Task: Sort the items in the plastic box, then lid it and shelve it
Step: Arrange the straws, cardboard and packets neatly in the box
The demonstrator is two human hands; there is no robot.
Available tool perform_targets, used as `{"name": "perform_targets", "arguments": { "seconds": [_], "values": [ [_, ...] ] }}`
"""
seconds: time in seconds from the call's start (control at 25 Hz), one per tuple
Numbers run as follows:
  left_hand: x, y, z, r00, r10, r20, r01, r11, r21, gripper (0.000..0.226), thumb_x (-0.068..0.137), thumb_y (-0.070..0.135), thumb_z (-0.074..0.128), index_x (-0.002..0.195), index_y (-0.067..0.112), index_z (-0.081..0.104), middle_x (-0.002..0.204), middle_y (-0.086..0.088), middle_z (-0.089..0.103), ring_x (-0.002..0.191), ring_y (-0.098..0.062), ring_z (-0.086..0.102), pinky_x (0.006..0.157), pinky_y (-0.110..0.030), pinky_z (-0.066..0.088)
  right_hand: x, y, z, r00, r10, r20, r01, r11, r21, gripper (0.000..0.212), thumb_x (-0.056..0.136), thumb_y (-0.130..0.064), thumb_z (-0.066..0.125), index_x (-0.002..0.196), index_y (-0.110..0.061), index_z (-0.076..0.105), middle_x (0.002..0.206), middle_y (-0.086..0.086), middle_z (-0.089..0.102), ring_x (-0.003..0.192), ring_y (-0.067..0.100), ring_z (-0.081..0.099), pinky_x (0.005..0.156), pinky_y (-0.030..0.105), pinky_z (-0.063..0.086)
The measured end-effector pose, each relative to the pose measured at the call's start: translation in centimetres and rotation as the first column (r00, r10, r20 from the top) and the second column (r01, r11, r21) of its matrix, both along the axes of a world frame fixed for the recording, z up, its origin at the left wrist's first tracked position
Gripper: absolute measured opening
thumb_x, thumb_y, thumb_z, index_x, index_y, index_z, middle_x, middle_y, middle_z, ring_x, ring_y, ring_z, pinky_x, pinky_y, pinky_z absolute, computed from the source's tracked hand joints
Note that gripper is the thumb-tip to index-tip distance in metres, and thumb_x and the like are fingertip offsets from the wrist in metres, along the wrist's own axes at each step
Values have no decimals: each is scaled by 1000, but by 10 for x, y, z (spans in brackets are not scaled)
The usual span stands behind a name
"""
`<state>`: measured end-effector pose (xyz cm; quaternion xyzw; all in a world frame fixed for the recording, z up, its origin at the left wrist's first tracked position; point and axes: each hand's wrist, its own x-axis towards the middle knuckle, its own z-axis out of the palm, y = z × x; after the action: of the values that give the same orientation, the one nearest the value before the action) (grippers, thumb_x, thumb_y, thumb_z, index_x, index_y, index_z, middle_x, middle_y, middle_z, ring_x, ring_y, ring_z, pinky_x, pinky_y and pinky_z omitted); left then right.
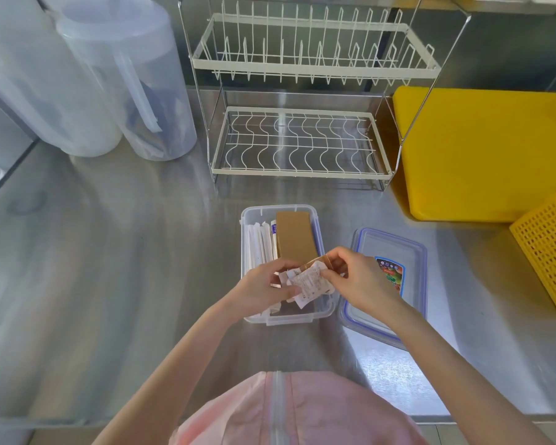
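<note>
A clear plastic box (318, 232) stands open on the steel counter, just in front of me. Inside lie white paper-wrapped sticks (260, 244) along its left side and a brown card packet (295, 237) to their right. Over the box's near half, my left hand (264, 285) and my right hand (358, 281) together hold a bunch of small white printed sachets (308, 281) and a brown packet edge. The box's clear lid (392, 248), blue-rimmed with a colourful label, lies flat to the right of the box, partly under my right wrist.
A white two-tier wire dish rack (299, 146) stands behind the box. Two translucent pitchers (132, 81) stand at the back left. A yellow cutting board (482, 149) and a yellow mesh basket (549, 252) lie at the right.
</note>
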<state>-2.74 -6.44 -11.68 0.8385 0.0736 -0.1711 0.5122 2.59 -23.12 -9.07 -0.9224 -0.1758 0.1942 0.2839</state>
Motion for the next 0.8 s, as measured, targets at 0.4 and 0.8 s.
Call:
{"name": "perform_targets", "arguments": {
  "seconds": [0.4,0.8],
  "values": [
    [-7,-3,-13,991,-132,27,121,958,259,37,88,12,54,126,16,54,120,-6,64,88,-19,60,70,-14,44,-5,3,-9,944,312,108,-280,930,-238,25,92,-22,52,116,-18,57,117,2,64,108,19,53,86,32,46],
    [0,-10,-18,970,-207,-125,241,861,447,32,91,9,43,119,10,56,120,-15,62,108,-32,57,87,-36,46,-13,23,-24,877,438,199,-286,806,-518,25,87,-2,51,110,-7,59,111,9,63,106,27,55,68,30,35]
  ]
}}
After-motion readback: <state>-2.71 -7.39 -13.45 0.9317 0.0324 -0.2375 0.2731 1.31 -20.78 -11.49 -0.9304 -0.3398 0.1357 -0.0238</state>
